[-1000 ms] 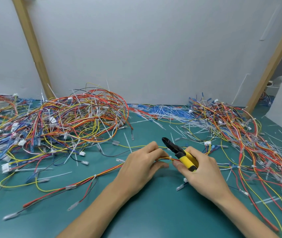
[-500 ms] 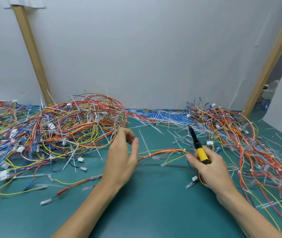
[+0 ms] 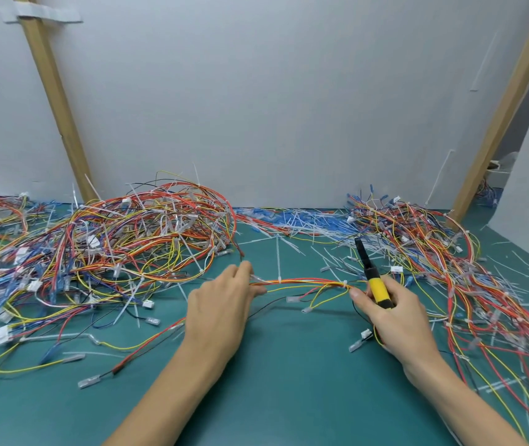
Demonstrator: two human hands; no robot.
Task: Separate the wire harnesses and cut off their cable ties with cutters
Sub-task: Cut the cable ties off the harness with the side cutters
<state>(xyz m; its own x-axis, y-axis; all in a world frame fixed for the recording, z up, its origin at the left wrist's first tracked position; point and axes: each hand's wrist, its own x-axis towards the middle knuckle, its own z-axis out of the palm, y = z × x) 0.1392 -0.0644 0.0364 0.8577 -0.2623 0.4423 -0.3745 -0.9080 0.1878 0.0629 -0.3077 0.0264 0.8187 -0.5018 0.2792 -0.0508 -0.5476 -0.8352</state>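
A red, orange and yellow wire harness (image 3: 305, 282) stretches across the green mat between my hands. My left hand (image 3: 221, 304) pinches its left end with the fingertips. My right hand (image 3: 391, 312) grips the yellow-handled cutters (image 3: 373, 278), black jaws pointing up and away, while its thumb and forefinger hold the harness's right end near a white cable tie (image 3: 344, 282). A second white tie (image 3: 278, 259) stands up from the harness's middle.
A big tangle of harnesses (image 3: 121, 246) fills the left of the green mat (image 3: 288, 381). Another pile (image 3: 449, 252) runs down the right side. Cut white and blue ties (image 3: 295, 220) lie along the back wall. Two slanted wooden posts (image 3: 54, 98) lean against the white wall.
My left hand has let go near the cutters, swung left and taken the harness's left end. The harness now lies stretched out. The cutters tipped more upright in my right hand.
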